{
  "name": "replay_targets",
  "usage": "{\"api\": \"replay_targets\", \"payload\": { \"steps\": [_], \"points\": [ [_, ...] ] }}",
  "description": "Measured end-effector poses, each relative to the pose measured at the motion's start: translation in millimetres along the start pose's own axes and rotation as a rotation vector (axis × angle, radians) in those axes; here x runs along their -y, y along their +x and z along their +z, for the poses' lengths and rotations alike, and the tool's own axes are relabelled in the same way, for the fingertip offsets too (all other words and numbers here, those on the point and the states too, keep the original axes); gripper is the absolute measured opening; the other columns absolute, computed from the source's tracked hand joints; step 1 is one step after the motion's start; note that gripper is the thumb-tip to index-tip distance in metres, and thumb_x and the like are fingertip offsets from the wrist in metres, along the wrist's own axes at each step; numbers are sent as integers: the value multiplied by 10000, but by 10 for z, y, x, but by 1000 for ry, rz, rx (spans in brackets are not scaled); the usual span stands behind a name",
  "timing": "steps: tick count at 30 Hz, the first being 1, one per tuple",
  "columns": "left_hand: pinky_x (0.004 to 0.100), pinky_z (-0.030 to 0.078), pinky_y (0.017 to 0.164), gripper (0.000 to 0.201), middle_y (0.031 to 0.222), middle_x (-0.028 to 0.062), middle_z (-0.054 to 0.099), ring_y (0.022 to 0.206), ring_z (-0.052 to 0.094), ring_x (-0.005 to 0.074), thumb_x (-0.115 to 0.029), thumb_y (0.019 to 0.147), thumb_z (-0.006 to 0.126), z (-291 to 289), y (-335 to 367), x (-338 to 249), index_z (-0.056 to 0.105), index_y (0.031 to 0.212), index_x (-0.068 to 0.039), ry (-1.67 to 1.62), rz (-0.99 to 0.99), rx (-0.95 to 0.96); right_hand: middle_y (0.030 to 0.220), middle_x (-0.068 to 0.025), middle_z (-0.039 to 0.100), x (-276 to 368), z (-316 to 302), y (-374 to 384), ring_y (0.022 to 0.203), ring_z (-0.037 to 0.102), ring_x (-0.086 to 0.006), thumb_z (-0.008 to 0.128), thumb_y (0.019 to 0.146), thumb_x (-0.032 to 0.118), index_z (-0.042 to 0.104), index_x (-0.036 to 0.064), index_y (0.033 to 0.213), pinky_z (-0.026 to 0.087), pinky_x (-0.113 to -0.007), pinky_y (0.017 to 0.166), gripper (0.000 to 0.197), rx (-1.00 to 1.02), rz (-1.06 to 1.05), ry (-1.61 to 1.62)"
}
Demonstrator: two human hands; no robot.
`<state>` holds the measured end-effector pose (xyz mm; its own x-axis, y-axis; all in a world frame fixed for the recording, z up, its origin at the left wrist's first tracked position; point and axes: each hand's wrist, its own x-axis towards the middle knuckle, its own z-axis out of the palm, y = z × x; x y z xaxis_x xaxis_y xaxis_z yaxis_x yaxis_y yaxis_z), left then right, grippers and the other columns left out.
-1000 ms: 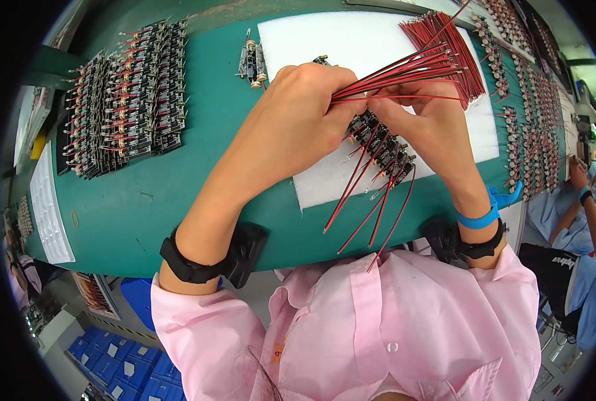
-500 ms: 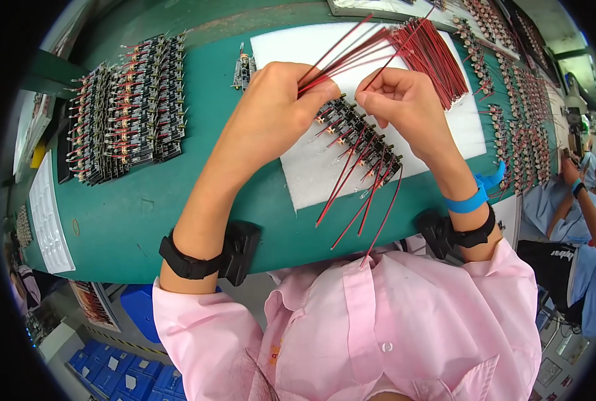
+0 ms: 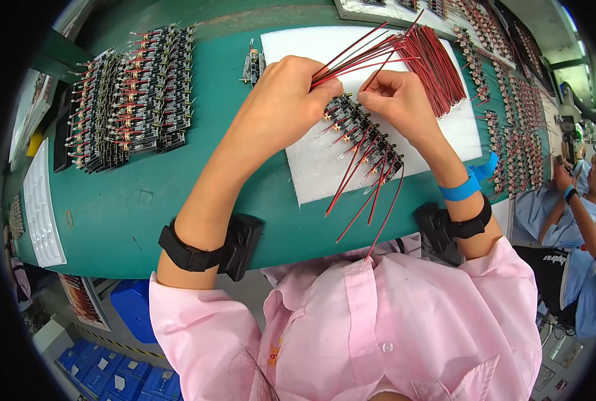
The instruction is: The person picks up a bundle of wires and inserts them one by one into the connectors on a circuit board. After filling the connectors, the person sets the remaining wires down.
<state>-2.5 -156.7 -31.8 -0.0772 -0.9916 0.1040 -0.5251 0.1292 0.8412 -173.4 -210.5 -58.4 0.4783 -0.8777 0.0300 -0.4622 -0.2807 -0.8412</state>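
My left hand point(image 3: 286, 100) is closed round a loose bunch of thin red and black wires point(image 3: 351, 61), which fan out up and to the right. Close beside it, my right hand point(image 3: 399, 100) pinches a single wire point(image 3: 383, 61) between thumb and fingertips. Just below both hands, a row of small black circuit boards point(image 3: 368, 137) lies on a white foam sheet point(image 3: 305, 187). Several of these boards have long red and black wires trailing toward me. The left fingers hide the upper end of the row, and the pinched wire's tip is hidden.
A thick pile of wires point(image 3: 437, 73) rests on the foam's far right. Stacked board rows point(image 3: 137, 93) stand on the green table point(image 3: 198, 180) at left, near a white tray point(image 3: 43, 207). One board set point(image 3: 252, 65) is beyond my left hand. Wired parts point(image 3: 518, 120) line the right; a co-worker point(image 3: 578, 207) sits there.
The whole view has shifted slightly. My left hand still holds the bunch and my right hand still pinches a wire, both staying over the upper end of the board row.
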Motion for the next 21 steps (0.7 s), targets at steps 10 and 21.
{"api": "replay_targets", "payload": {
  "steps": [10, 21],
  "points": [
    [366, 383, 504, 222, 521, 193, 485, 478, 491, 279, -123, 725, 528, 0, -17, -15, 519, 649, 85, 10, -55, -8, 576, 4, 517, 8, 41, 23, 529, 444, -37, 583, 648, 71, 557, -26, 649, 342, -171, 473, 101, 11, 23, -57],
    [369, 384, 507, 227, 525, 196, 486, 481, 494, 278, -126, 724, 529, -11, -21, -25, 517, 639, 85, 19, -60, -7, 576, -1, 517, -11, 59, 41, 525, 451, -44, 582, 640, 65, 556, -23, 643, 350, -172, 477, 91, -21, 28, -76]
  ]
}}
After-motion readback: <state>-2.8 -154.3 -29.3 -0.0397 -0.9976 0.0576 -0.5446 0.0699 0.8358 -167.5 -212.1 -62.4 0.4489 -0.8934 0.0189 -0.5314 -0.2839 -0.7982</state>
